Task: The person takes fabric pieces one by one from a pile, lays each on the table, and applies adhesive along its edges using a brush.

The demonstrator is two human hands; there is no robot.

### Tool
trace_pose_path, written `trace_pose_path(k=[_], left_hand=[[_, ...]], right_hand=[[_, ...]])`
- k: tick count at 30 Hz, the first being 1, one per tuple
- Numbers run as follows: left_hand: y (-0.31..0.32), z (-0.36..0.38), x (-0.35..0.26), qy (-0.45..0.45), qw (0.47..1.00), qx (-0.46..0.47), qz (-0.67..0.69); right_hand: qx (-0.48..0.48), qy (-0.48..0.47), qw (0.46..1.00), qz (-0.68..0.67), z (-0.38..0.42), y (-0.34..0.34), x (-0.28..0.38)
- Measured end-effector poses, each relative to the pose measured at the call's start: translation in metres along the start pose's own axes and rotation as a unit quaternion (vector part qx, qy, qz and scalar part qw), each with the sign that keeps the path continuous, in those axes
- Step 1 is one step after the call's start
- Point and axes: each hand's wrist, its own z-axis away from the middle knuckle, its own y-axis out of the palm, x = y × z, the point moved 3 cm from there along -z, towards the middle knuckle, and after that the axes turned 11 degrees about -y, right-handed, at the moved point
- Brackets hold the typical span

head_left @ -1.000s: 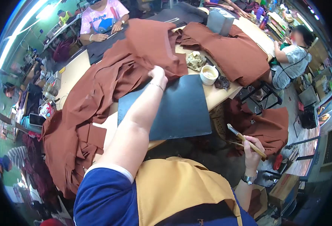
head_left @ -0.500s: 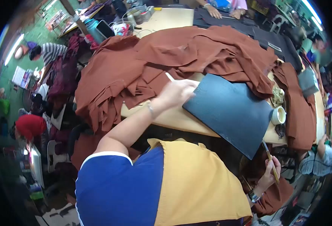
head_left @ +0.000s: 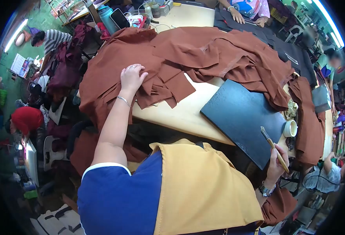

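A pale wooden table (head_left: 180,113) carries a big heap of brown fabric pieces (head_left: 203,55) across its far side. A dark mat (head_left: 239,115) lies flat near its front edge, with a white cup (head_left: 290,128) just beside it and black fabric (head_left: 258,33) at the far end.

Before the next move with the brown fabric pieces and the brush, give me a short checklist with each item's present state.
1. Left hand flat on the brown fabric pieces: ok.
2. A single piece separated under that hand: cannot tell, several overlap.
3. Right hand gripping the brush: ok, held below the table edge.
4. Dark board free of fabric: not ok, the far corner lies under the brown fabric heap.
5. White cup upright beside the board: ok.
6. Cup contents: cannot tell.
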Motion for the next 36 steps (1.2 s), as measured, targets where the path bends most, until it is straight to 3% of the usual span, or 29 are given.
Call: trace_pose_path(k=[3,7,10,12,14,16,17,19,20,21,22,23,24,25,26,28,32,36], left_hand=[[-0.001,-0.005,-0.002,-0.001,1.0,-0.003,-0.001],[-0.012,-0.007,-0.003,-0.05,0.987,-0.058,0.142],[-0.017,-0.018,-0.005,-0.15,0.974,-0.049,0.163],[-0.023,-0.023,-0.022,-0.074,0.943,-0.093,0.31],[-0.025,-0.031,-0.051,-0.045,0.91,-0.031,0.41],[-0.042,-0.021,-0.118,-0.104,0.725,0.117,0.671],[-0.074,-0.005,-0.17,-0.163,0.634,0.179,0.734],[-0.067,0.008,-0.218,-0.041,0.612,0.291,0.735],[-0.055,0.017,-0.242,0.027,0.556,0.395,0.731],[-0.048,0.035,-0.265,0.059,0.618,0.412,0.666],[-0.003,0.045,-0.275,0.215,0.727,0.353,0.549],[0.025,0.063,-0.279,0.252,0.77,0.371,0.453],[0.039,0.08,-0.28,0.277,0.874,0.331,0.225],[0.061,0.097,-0.277,0.29,0.884,0.322,0.176],[0.077,0.109,-0.275,0.301,0.893,0.311,0.127],[0.073,0.115,-0.278,0.316,0.902,0.274,0.107],[0.074,0.117,-0.279,0.329,0.907,0.248,0.087],[0.073,0.114,-0.278,0.356,0.896,0.25,0.09]], right_hand=[[0.018,-0.007,1.0,0.012,0.002,0.0,0.002],[0.006,-0.008,1.0,0.018,0.009,-0.003,0.003],[-0.013,0.033,0.999,0.024,0.017,-0.01,-0.002],[-0.045,0.058,0.997,0.026,0.021,-0.013,-0.006],[-0.037,0.023,0.998,0.044,0.021,-0.018,0.001],[-0.072,0.047,0.996,0.036,0.023,-0.021,0.002],[-0.095,0.055,0.994,0.024,0.024,-0.025,0.004],[-0.142,0.035,0.988,0.043,0.024,-0.029,0.003],[-0.18,0.042,0.982,0.037,0.025,-0.031,0.0],[-0.211,0.028,0.977,0.027,0.026,-0.031,-0.007],[-0.242,0.011,0.97,0.017,0.027,-0.033,-0.016],[-0.206,-0.013,0.971,0.121,0.026,-0.034,-0.023],[-0.164,-0.034,0.96,0.223,0.025,-0.035,-0.027],[-0.149,-0.039,0.956,0.25,0.02,-0.029,-0.018],[-0.16,-0.022,0.97,0.183,0.019,-0.021,-0.03],[-0.119,-0.005,0.98,0.162,0.024,-0.008,-0.063],[-0.086,-0.041,0.961,0.258,0.016,0.013,-0.099],[-0.051,0.038,0.937,0.343,0.011,0.018,-0.133]])
